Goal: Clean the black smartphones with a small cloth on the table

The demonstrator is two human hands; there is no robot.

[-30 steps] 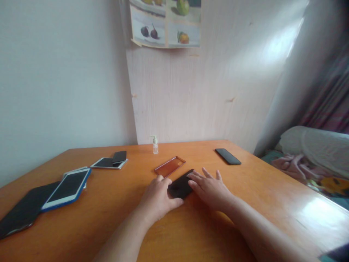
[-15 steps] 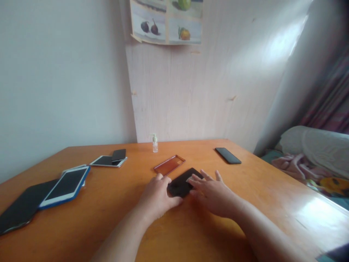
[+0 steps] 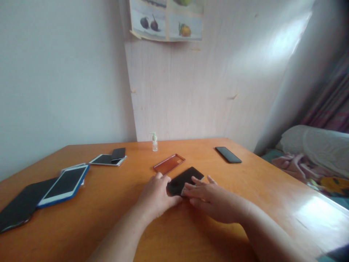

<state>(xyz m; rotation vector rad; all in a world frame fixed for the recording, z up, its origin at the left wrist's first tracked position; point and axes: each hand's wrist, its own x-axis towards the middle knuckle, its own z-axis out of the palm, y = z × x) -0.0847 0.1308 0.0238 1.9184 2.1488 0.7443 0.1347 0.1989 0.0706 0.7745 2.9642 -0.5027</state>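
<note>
The left hand (image 3: 158, 195) has its thumb and fingers clamped around the near-left end of a black smartphone (image 3: 183, 179), which lies on the wooden table (image 3: 65, 233) between the two hands. The right hand (image 3: 209, 199) reaches over the phone's near-right edge, its fingers stretched out and slightly apart, the tips on the dark surface. A bit of something pale (image 3: 183, 192) shows at those tips; whether the fingers pinch it, I cannot tell.

Just beyond the left fingers lies a translucent reddish-brown phone case (image 3: 169, 164), with a clear pump bottle (image 3: 155, 142) upright farther out. Well left of the left fingers, a white-framed tablet in a blue case (image 3: 65, 183) overlaps a flat black item (image 3: 23, 203). Another dark smartphone (image 3: 228, 155) lies beyond the right fingers, to their right.
</note>
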